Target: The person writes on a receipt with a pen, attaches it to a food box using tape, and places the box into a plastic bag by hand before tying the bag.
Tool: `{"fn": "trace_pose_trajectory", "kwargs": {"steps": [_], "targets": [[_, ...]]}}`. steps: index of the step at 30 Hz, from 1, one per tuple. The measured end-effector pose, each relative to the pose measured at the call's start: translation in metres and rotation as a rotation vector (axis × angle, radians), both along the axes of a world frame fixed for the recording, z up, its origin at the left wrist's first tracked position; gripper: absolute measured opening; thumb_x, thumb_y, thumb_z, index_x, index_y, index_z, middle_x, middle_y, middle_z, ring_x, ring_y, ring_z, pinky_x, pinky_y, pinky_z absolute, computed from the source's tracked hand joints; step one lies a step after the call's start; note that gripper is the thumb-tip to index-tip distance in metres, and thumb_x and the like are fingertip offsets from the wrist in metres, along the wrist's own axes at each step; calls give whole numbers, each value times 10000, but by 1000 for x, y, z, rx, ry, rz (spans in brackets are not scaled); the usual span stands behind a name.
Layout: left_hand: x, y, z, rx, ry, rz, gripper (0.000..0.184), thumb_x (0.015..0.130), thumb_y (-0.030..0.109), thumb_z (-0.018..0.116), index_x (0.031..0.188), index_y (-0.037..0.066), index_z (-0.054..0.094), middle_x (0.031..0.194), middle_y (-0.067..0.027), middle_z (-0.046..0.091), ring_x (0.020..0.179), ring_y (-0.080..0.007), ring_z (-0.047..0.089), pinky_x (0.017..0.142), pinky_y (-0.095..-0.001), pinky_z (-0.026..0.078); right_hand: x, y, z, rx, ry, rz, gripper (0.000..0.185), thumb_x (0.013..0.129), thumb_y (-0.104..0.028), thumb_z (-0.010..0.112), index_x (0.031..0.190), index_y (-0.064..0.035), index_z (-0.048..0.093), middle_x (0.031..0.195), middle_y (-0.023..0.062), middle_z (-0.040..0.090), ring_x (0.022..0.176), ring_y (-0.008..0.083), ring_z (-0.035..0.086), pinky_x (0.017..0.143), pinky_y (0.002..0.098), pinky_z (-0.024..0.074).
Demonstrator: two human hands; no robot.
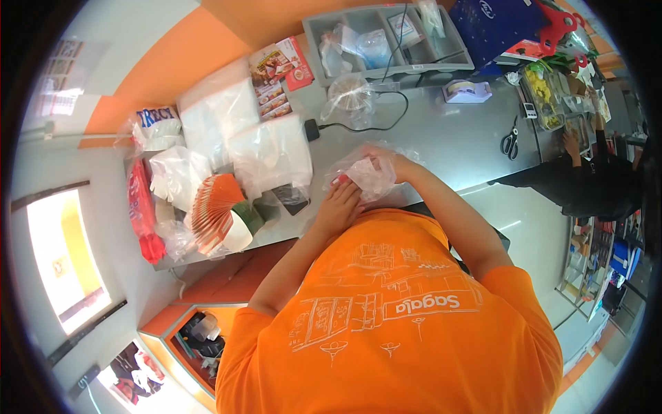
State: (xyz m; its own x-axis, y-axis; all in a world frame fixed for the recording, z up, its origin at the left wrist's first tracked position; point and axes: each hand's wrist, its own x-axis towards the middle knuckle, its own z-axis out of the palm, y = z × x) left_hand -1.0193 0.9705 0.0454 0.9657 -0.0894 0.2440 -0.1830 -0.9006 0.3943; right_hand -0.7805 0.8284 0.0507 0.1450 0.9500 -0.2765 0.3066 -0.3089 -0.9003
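Note:
A clear, crumpled plastic bag (365,181) lies at the near edge of the metal counter, between my two hands. My left hand (339,205) holds the bag's near left side, its fingers bent against the plastic. Just beyond those fingertips a small red patch (340,179) shows at the bag; I cannot tell what it is. With curled fingers my right hand (386,164) grips the bag's far right side. What the bag contains is hard to make out through the creased plastic.
Stacks of clear plastic bags (272,152), a fan of orange-striped paper (214,210) and a dark phone-like object (292,199) lie leftward. Beyond are a grey divided tray (441,67), a cable (396,114) and a tape dispenser (467,92). Black scissors (509,140) lie right. A co-worker (586,179) stands far right.

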Motion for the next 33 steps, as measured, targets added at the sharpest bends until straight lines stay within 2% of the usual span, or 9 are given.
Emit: {"fn": "trace_pose_trajectory", "kwargs": {"steps": [12, 15, 19, 21, 23, 25, 26, 29, 33], "targets": [[-5, -3, -1, 52, -31, 45, 424, 1009, 411, 631, 1290, 96, 671, 1418, -146, 603, 1386, -364, 510, 1171, -520, 363, -24, -20, -37, 137, -267, -50, 654, 828, -342, 813, 1406, -154, 571, 1450, 123, 588, 1303, 323, 560, 1142, 400, 413], [-5, -4, -2, 50, 3, 62, 442, 1007, 408, 631, 1322, 99, 650, 1455, -150, 576, 1400, -367, 494, 1169, -526, 364, -29, -12, -1, -321, -169, -174, 637, 859, -367, 779, 1411, -133, 564, 1451, 126, 586, 1361, 268, 520, 1183, 396, 373], [-4, -6, 3, 38, 57, 85, 508, 1001, 409, 629, 1400, 97, 598, 1511, -156, 532, 1426, -366, 468, 1181, -536, 348, -54, -21, -70, 127, 186, -468, 627, 924, -448, 679, 1423, -92, 547, 1383, 130, 626, 1354, 277, 543, 1197, 422, 370], [-5, 3, -80, -75, 537, 43, 557, 996, 429, 628, 1435, 91, 571, 1527, -159, 520, 1431, -363, 463, 1195, -539, 330, -61, -29, -45, 207, 66, -264, 603, 944, -452, 634, 1416, -88, 549, 1338, 129, 647, 1327, 295, 565, 1185, 432, 386], [-5, 9, -114, -188, 687, -21, 600, 992, 451, 624, 1464, 90, 547, 1543, -162, 506, 1438, -364, 454, 1208, -540, 313, -60, -25, 19, 279, -628, -65, 563, 961, -436, 598, 1398, -82, 559, 1273, 123, 677, 1270, 315, 606, 1143, 435, 433], [-3, 9, -120, -259, 570, -72, 627, 991, 472, 618, 1483, 93, 532, 1551, -166, 498, 1443, -370, 447, 1215, -539, 301, -66, -25, 71, 47, -685, -231, 538, 963, -411, 592, 1392, -86, 565, 1253, 121, 680, 1243, 314, 622, 1081, 434, 487], [-2, 9, -125, -276, 546, -85, 637, 990, 481, 617, 1489, 96, 527, 1552, -168, 497, 1443, -372, 446, 1217, -539, 298, -74, -29, 83, -199, -237, -489, 538, 958, -398, 602, 1399, -94, 565, 1271, 123, 666, 1251, 305, 612, 1048, 434, 509], [6, -2, -38, -142, 218, -18, 677, 968, 507, 640, 1488, 89, 526, 1512, -189, 525, 1407, -389, 472, 1198, -543, 319, -59, -33, 134, -627, -189, -163, 625, 827, -321, 769, 1373, -83, 580, 1403, 182, 577, 1267, 349, 592, 962, 451, 535], [18, -5, 12, -79, -19, 54, 733, 938, 543, 672, 1486, 79, 524, 1459, -216, 562, 1359, -411, 506, 1173, -549, 348, -77, -57, 196, 41, -895, -586, 591, 773, -184, 829, 1310, -78, 605, 1265, 235, 651, 1089, 397, 656, 873, 450, 544]]}}
